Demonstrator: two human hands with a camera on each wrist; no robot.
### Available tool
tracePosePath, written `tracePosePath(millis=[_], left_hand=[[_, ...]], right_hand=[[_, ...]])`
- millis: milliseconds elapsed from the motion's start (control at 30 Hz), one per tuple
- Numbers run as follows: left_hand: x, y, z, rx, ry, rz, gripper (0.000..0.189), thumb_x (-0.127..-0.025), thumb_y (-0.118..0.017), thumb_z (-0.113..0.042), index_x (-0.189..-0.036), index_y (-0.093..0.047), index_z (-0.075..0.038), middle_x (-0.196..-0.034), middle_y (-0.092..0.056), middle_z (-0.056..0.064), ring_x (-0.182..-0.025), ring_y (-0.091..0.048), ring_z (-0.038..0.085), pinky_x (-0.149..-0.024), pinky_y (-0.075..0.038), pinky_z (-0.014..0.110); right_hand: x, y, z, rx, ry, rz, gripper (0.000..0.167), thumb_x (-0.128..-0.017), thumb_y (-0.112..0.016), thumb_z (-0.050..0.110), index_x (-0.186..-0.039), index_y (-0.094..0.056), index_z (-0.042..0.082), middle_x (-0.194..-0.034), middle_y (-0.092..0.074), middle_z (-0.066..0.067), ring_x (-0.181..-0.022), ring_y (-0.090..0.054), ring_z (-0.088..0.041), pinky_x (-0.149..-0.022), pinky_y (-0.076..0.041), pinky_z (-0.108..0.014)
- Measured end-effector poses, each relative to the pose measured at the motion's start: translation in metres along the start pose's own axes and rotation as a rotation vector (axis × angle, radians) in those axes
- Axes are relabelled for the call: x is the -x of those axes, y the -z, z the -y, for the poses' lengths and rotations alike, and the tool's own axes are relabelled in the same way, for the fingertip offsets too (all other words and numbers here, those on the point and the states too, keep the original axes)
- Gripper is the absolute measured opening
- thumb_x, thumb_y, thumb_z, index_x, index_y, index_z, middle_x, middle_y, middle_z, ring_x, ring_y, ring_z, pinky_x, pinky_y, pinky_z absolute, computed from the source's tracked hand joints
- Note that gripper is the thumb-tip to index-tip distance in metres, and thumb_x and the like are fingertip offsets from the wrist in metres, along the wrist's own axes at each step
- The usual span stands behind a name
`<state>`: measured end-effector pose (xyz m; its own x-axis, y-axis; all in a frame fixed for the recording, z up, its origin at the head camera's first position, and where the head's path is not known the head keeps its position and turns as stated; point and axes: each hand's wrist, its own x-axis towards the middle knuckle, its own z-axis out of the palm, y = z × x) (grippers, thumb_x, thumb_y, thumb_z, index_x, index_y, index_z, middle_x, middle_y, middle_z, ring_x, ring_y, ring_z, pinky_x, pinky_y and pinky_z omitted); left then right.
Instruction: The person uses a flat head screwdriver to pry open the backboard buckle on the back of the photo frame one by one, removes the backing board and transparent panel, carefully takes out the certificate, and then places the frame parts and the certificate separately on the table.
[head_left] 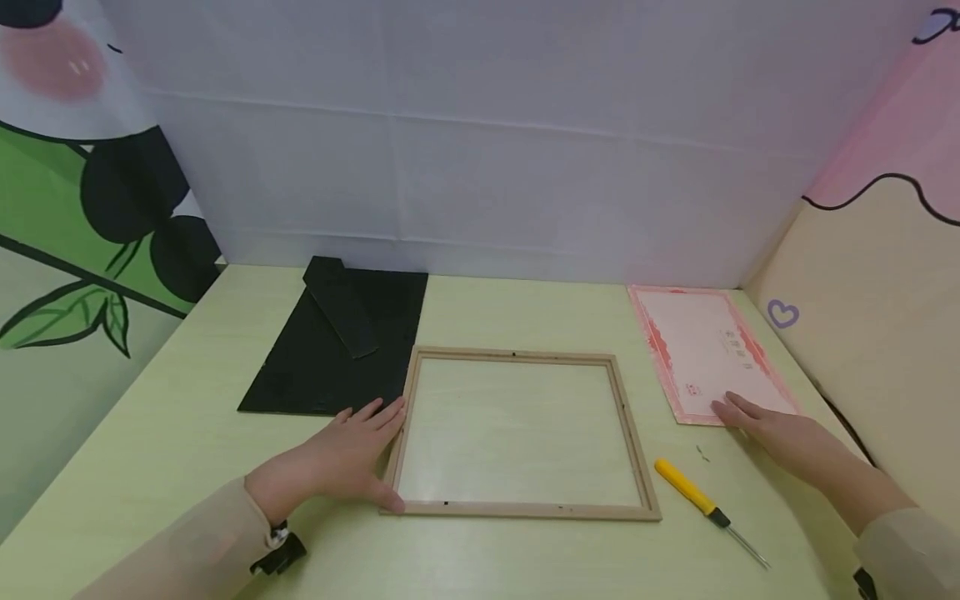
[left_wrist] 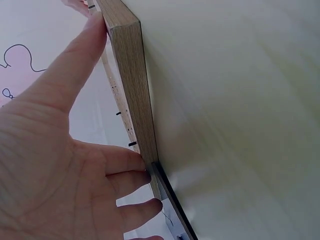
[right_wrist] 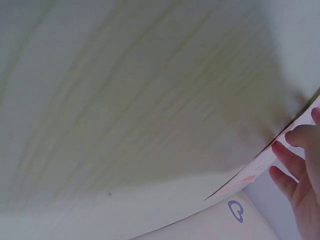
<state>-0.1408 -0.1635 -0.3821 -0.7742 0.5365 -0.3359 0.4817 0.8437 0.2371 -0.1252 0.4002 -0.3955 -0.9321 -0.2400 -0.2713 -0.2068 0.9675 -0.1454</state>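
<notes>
A wooden picture frame (head_left: 525, 510) lies flat on the table, with a clear pane (head_left: 517, 433) inside its rim. My left hand (head_left: 337, 457) rests against the frame's left side, fingers spread and thumb at the near left corner. The left wrist view shows the thumb on the wooden corner (left_wrist: 127, 37) and the fingertips along the side. To the right lies a pink-bordered certificate sheet (head_left: 701, 354). My right hand (head_left: 787, 437) touches its near edge with fingers extended; the right wrist view shows that hand (right_wrist: 305, 170) partly cut off at the image edge.
Behind the left hand lies a black backing board (head_left: 300, 375) with a black strip (head_left: 341, 308) on top. A yellow-handled screwdriver (head_left: 686, 485) lies right of the frame, near small slivers (head_left: 702, 453). A pale curtain (head_left: 480, 167) closes off the table's back.
</notes>
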Motion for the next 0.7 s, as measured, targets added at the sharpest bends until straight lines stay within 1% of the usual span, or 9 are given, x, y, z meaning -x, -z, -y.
tracePosePath(millis=[33, 100, 133, 233, 300, 367, 500, 600, 700], left_hand=[[0.000, 0.000, 0.000, 0.001, -0.003, -0.002, 0.120, -0.059, -0.069, -0.072, -0.144, -0.029, 0.002, -0.152, -0.020, 0.015, -0.136, -0.019, 0.041, -0.099, -0.019, 0.066], [0.000, 0.000, 0.000, 0.000, -0.004, -0.005, 0.120, -0.059, -0.069, -0.072, -0.144, -0.029, 0.002, -0.152, -0.020, 0.015, -0.136, -0.019, 0.041, -0.099, -0.019, 0.066], [0.000, 0.000, 0.001, -0.004, -0.002, -0.006, 0.120, -0.058, -0.069, -0.072, -0.144, -0.030, 0.002, -0.152, -0.020, 0.015, -0.136, -0.019, 0.041, -0.099, -0.019, 0.066], [-0.001, -0.001, 0.001, -0.011, 0.004, -0.009, 0.120, -0.058, -0.069, -0.072, -0.144, -0.030, 0.002, -0.152, -0.021, 0.014, -0.136, -0.019, 0.041, -0.100, -0.019, 0.066], [-0.002, -0.001, 0.001, -0.017, 0.009, -0.009, 0.120, -0.058, -0.069, -0.072, -0.144, -0.030, 0.001, -0.152, -0.020, 0.014, -0.136, -0.018, 0.041, -0.100, -0.018, 0.065], [-0.002, -0.001, 0.001, -0.014, 0.009, -0.008, 0.121, -0.058, -0.069, -0.072, -0.144, -0.029, 0.001, -0.153, -0.020, 0.014, -0.136, -0.018, 0.041, -0.100, -0.018, 0.066], [-0.002, -0.001, 0.000, -0.014, 0.010, -0.004, 0.121, -0.058, -0.069, -0.073, -0.144, -0.029, 0.001, -0.153, -0.020, 0.014, -0.136, -0.018, 0.041, -0.100, -0.018, 0.066], [-0.003, -0.001, 0.000, -0.019, 0.018, -0.002, 0.121, -0.057, -0.069, -0.073, -0.144, -0.030, 0.001, -0.152, -0.020, 0.014, -0.136, -0.018, 0.041, -0.100, -0.018, 0.066], [-0.003, -0.001, 0.000, -0.018, 0.020, -0.002, 0.120, -0.057, -0.069, -0.072, -0.144, -0.030, 0.001, -0.152, -0.021, 0.014, -0.136, -0.018, 0.041, -0.100, -0.017, 0.066]], right_hand=[[0.001, 0.000, 0.000, 0.011, 0.012, -0.008, 0.052, -0.101, -0.036, 0.039, -0.149, -0.025, 0.022, -0.145, -0.034, -0.019, -0.116, -0.046, -0.048, -0.089, -0.029, -0.069], [0.003, -0.001, -0.002, 0.093, 0.089, -0.040, 0.049, -0.100, -0.042, 0.026, -0.146, -0.032, 0.016, -0.143, -0.036, -0.021, -0.115, -0.049, -0.044, -0.088, -0.035, -0.065], [0.004, -0.002, -0.002, 0.113, 0.108, -0.052, 0.048, -0.099, -0.045, 0.021, -0.145, -0.034, 0.014, -0.142, -0.037, -0.022, -0.115, -0.049, -0.044, -0.088, -0.037, -0.063], [0.005, -0.005, -0.004, 0.150, 0.132, -0.076, 0.049, -0.095, -0.050, 0.013, -0.142, -0.039, 0.009, -0.139, -0.039, -0.024, -0.116, -0.048, -0.044, -0.087, -0.040, -0.059], [0.005, -0.007, -0.006, 0.164, 0.136, -0.088, 0.050, -0.093, -0.052, 0.009, -0.141, -0.040, 0.006, -0.138, -0.039, -0.026, -0.116, -0.047, -0.045, -0.088, -0.040, -0.059], [0.004, -0.008, -0.007, 0.145, 0.124, -0.096, 0.050, -0.093, -0.052, 0.009, -0.141, -0.040, 0.006, -0.138, -0.038, -0.027, -0.117, -0.045, -0.047, -0.090, -0.037, -0.061], [-0.001, -0.006, 0.002, 0.060, 0.137, -0.179, 0.052, -0.094, -0.054, 0.015, -0.142, -0.038, 0.006, -0.138, -0.037, -0.030, -0.111, -0.049, -0.049, -0.090, -0.034, -0.065], [-0.007, -0.002, 0.021, -0.001, 0.187, -0.242, 0.054, -0.093, -0.057, 0.021, -0.141, -0.038, 0.003, -0.137, -0.037, -0.032, -0.097, -0.060, -0.044, -0.087, -0.037, -0.064], [-0.012, 0.000, 0.045, -0.077, 0.219, -0.238, 0.056, -0.094, -0.057, 0.025, -0.140, -0.039, 0.000, -0.139, -0.034, -0.031, -0.097, -0.060, -0.041, -0.088, -0.037, -0.063]])
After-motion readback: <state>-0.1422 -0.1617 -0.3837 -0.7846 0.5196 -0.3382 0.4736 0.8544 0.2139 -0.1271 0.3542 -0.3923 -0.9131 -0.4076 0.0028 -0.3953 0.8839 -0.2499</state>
